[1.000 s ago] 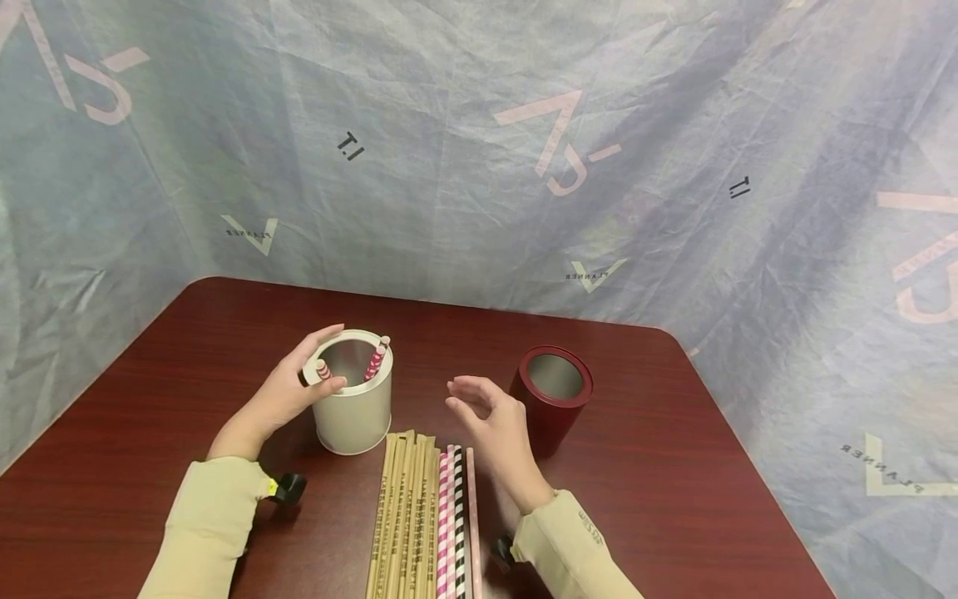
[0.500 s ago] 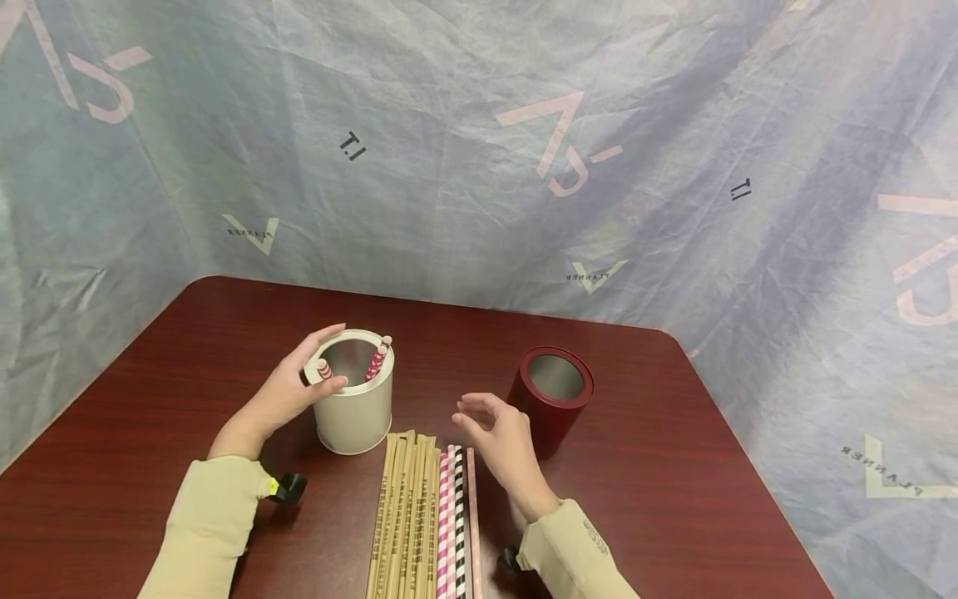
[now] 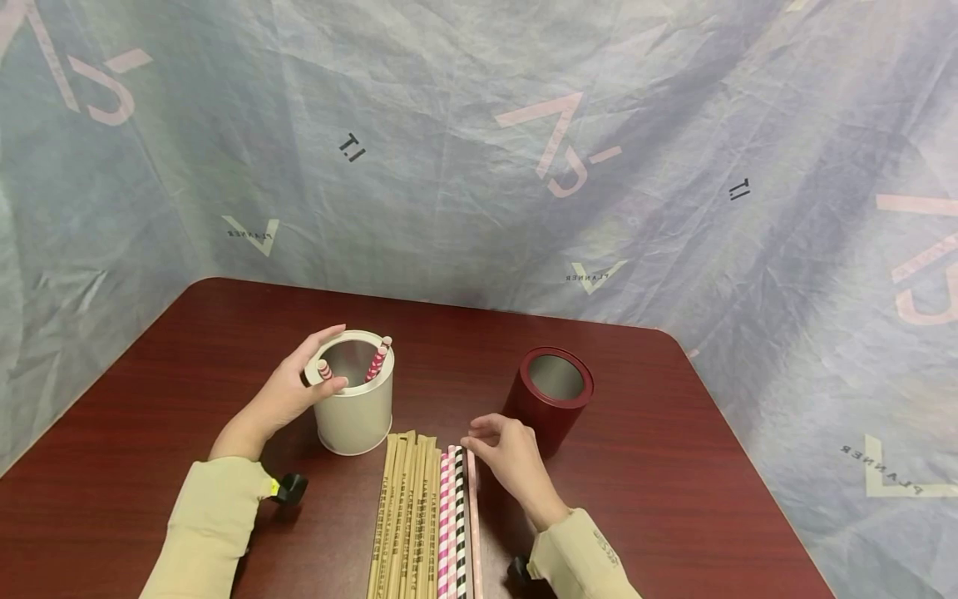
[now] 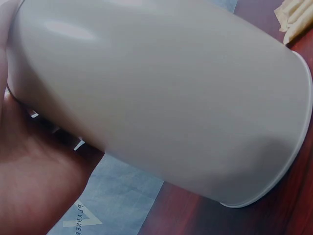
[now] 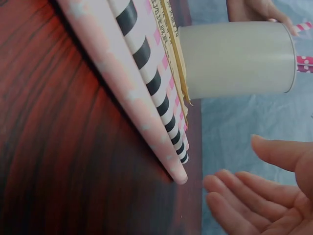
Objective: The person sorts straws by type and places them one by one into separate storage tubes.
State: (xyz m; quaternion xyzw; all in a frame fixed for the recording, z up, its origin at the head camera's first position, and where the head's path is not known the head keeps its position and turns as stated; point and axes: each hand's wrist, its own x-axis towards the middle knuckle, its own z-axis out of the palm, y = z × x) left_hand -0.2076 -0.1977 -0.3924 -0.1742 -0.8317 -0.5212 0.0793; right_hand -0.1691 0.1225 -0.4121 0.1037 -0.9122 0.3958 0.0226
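A white can (image 3: 355,420) stands on the table with several pink and red straws (image 3: 377,363) leaning inside it. My left hand (image 3: 288,383) grips its rim, thumb at the front and fingers round the far side; the left wrist view shows the palm (image 4: 44,166) against the can (image 4: 161,93). My right hand (image 3: 512,457) is at the far end of a pale pink straw (image 3: 474,524). In the right wrist view that hand (image 5: 269,191) has thumb and fingers apart, beyond the pink straw's tip (image 5: 180,175), holding nothing.
Left of the pale pink straw lie a black-and-white striped straw (image 3: 460,532), pink striped straws (image 3: 443,532) and several brown paper-wrapped straws (image 3: 404,516). A dark red can (image 3: 550,424) stands behind my right hand. A printed grey cloth (image 3: 449,166) hangs beyond the table (image 3: 636,466).
My right hand has come down and nearer, from above the table between the cans to the pale pink straw's far end. My left hand and the white can have stayed in place.
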